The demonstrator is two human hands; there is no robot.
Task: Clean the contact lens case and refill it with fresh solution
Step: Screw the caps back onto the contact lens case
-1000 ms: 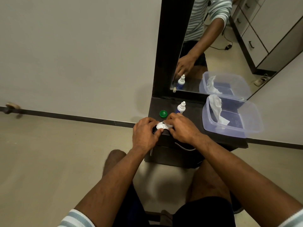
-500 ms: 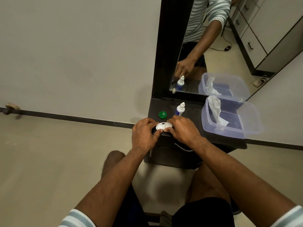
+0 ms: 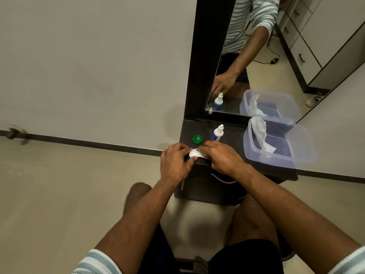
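Left hand [image 3: 174, 162] and right hand [image 3: 222, 158] both curled on white contact lens case [image 3: 194, 153] at near edge of dark table [image 3: 237, 135], green cap [image 3: 197, 139] just beyond, solution bottle [image 3: 217, 133] upright to its right

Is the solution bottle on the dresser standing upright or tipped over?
Upright. The solution bottle stands on the dresser top with its white nozzle pointing up, just beyond the right hand.
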